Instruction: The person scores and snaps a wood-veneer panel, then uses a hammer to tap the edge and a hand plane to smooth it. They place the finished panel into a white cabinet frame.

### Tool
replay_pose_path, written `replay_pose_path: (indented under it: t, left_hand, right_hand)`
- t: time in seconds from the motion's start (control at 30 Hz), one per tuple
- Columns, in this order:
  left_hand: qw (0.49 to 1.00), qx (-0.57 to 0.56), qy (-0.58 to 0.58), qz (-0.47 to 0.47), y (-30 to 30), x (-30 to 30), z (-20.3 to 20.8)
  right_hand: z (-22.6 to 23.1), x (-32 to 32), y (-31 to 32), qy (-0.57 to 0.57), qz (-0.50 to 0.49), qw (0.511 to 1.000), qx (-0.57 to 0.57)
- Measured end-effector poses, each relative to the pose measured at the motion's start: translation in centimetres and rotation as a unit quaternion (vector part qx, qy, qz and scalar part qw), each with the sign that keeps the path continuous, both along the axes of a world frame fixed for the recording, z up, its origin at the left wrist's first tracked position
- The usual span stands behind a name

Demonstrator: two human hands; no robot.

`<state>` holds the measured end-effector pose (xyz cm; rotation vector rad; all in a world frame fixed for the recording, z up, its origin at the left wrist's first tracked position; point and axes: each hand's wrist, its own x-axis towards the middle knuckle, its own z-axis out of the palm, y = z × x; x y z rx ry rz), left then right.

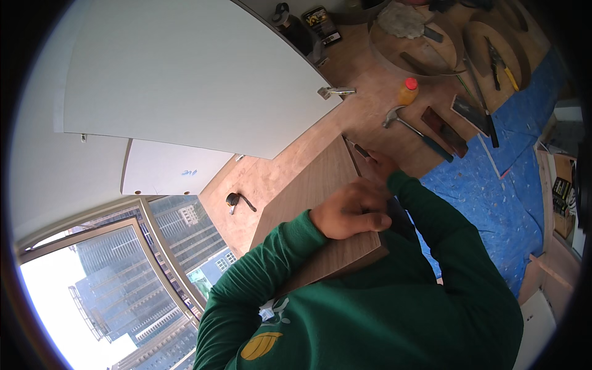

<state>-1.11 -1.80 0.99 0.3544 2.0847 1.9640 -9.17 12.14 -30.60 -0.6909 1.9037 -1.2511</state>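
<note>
A wood-grain panel with a thick edge lies slantwise against my body, its near end by my green sweater. My left hand rests across it, fingers curled over the right long edge and thumb lying toward the near end. Beyond it, my right hand is closed around a slim, knife-like tool with a brownish handle. The tool's narrow tip lies along the panel's far right edge; its exact kind is too small to make out.
A hammer, a dark red block, a grey block and an orange bottle lie ahead right. Pliers sit in a round band. A white cabinet door hangs left, above a tape measure. Blue sheeting covers the right.
</note>
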Motion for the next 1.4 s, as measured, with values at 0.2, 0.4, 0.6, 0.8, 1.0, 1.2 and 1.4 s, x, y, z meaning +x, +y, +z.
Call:
replay_pose_path:
  t: [0.2, 0.4, 0.6, 0.8, 1.0, 1.2, 1.4]
  left_hand:
    - [0.999, 0.026, 0.009, 0.018, 0.2, 0.1, -0.1]
    - [1.000, 0.008, 0.008, 0.008, 0.1, 0.0, -0.1]
    - [1.000, 0.005, -0.012, -0.006, 0.1, 0.0, -0.1]
    - [1.000, -0.003, -0.009, -0.006, 0.2, 0.2, -0.4]
    - [1.000, -0.012, -0.015, -0.004, -0.1, 0.3, -0.3]
    - [1.000, -0.007, -0.019, -0.001, -0.3, 0.3, -0.4]
    - [0.999, 0.013, -0.041, -0.007, -0.7, 0.2, -0.1]
  right_hand:
    - [-1.0, 0.6, -0.5, 0.021, -0.003, 0.999, 0.025]
    - [-1.3, 1.6, -0.9, 0.019, 0.005, 1.000, 0.003]
    - [-0.8, 2.0, -1.3, 0.004, -0.005, 0.999, 0.052]
    - [-1.1, 2.3, -1.3, 0.037, -0.005, 0.997, 0.064]
    - [-0.8, 2.6, -1.4, 0.041, -0.022, 0.998, 0.037]
    - [1.7, 2.4, 0.0, -0.004, -0.002, 0.998, 0.070]
    - [2.9, 2.8, 1.1, -0.011, -0.009, 0.998, 0.065]
